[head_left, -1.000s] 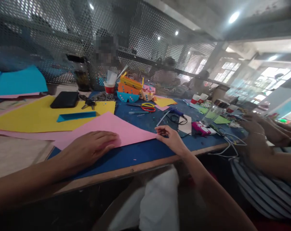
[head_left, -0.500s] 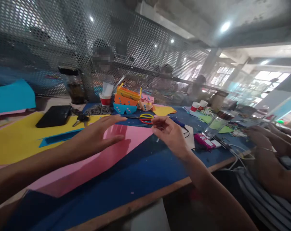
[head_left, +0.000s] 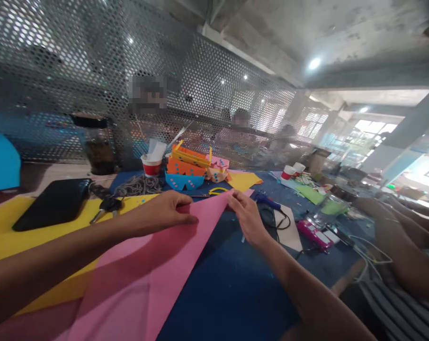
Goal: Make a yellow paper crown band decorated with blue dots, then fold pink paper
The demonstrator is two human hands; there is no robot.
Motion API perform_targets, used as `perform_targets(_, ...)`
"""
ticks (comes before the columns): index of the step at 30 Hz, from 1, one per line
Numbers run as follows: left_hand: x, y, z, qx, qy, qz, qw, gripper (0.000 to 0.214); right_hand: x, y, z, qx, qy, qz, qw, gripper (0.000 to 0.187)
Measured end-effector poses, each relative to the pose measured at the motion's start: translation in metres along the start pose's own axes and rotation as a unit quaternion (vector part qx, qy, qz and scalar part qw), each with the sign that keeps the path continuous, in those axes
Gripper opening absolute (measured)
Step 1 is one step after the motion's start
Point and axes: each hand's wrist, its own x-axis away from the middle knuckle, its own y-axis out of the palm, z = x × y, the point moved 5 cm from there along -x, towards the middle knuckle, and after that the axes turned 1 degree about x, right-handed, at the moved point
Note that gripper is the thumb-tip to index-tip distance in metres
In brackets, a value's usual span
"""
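A large sheet of pink paper [head_left: 172, 265] slopes across the front of the table, its far corner raised. My right hand [head_left: 248, 218] pinches that corner between thumb and fingers. At the sheet's upper edge, my left hand [head_left: 168, 213] has its thumb on the near face and its curled fingers along the edge, partly hidden. Just behind the raised corner lie scissors [head_left: 218, 191] with yellow handles, partly covered by the paper. Folded paper pieces in orange [head_left: 184, 166] and blue [head_left: 184, 181], dotted with small spots, stand beyond my left hand.
On yellow paper [head_left: 8, 208] at left lie a black phone [head_left: 53, 203] and keys [head_left: 111, 203]. Behind stand a dark jar [head_left: 100, 151] and a red-white cup [head_left: 152, 166]. A blue-handled tool [head_left: 267, 201] with black cord and a pink device [head_left: 314, 235] lie right. Another person's arm [head_left: 392, 246] rests beyond.
My right hand has closed on the pink sheet's far corner, which is now lifted. My left hand has come down onto its edge. The view has shifted, and the sheet has swung nearer.
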Motion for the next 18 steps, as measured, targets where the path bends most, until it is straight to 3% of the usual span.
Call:
perform_targets(4,0.002,0.011,0.001,0.036,-0.011,-0.051,0.998,0.039,0.007,-0.005,0.006,0.032,-0.004,0.006,0.999,0.036)
perform_targets(8,0.002,0.013,-0.003,0.082,-0.044,-0.061,0.994,0.030,0.006,-0.005,-0.004,0.017,-0.022,-0.002,1.000,0.036)
perform_targets(15,0.015,0.015,-0.001,0.098,-0.107,-0.048,0.988,0.031,0.011,0.004,-0.009,0.010,-0.019,-0.013,1.000,0.034)
perform_targets(18,0.020,0.017,0.004,0.074,-0.083,0.011,0.994,0.033,0.014,0.009,-0.008,-0.018,-0.011,-0.027,0.999,0.033)
